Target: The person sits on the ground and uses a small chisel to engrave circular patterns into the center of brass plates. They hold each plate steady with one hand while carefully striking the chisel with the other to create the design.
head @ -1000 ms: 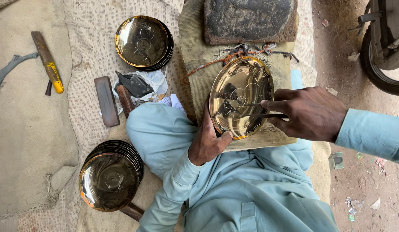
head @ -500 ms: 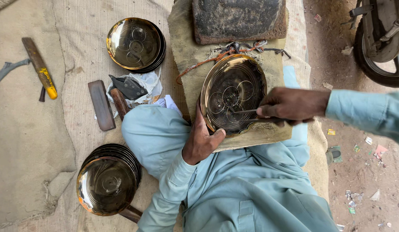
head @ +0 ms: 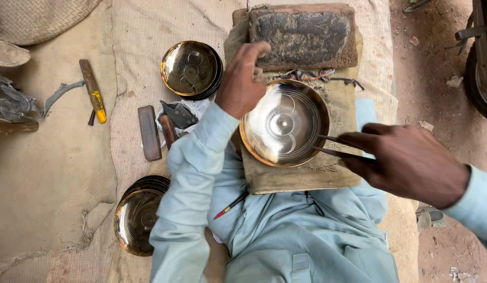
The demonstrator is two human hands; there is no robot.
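Just brass plate (head: 284, 123) between hands

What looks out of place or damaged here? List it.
A red pencil lies loose on the person's lap. The dark block above the brass plate looks worn and chipped. Crumpled scraps lie at the left edge. Nothing spilled.

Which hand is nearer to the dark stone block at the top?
Left. The left hand is raised at the stone block's lower left corner, above the brass plate's rim. The right hand holds thin tools well below the block.
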